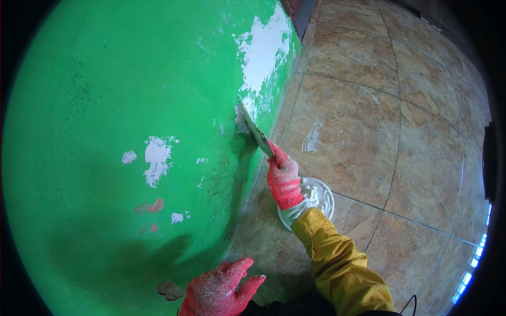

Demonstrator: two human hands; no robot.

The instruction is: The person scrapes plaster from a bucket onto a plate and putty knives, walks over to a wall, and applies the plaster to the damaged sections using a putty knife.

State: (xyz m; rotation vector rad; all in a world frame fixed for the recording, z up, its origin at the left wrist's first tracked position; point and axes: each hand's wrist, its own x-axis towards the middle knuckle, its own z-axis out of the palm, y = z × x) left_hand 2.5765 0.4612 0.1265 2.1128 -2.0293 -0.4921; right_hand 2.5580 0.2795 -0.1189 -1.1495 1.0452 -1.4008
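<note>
My right hand [283, 176], in a red-coated work glove, grips a putty knife [257, 134]. The blade's tip lies against the green wall [116, 79], at the lower end of a large white putty patch [266, 47]. Under my right wrist stands a round tub [331, 210] with white putty inside, partly covered by my hand and sleeve. Also gloved in red, my left hand [219, 288] is low in the view near the wall's base, its thumb and fingers apart and holding nothing.
Smaller putty patches [157, 160] dot the wall on the left. Bare spots [150, 206] show where paint has come off, with another [169, 290] beside my left hand. Brown floor tiles [350, 126] meet the wall and carry a white putty smear [312, 138].
</note>
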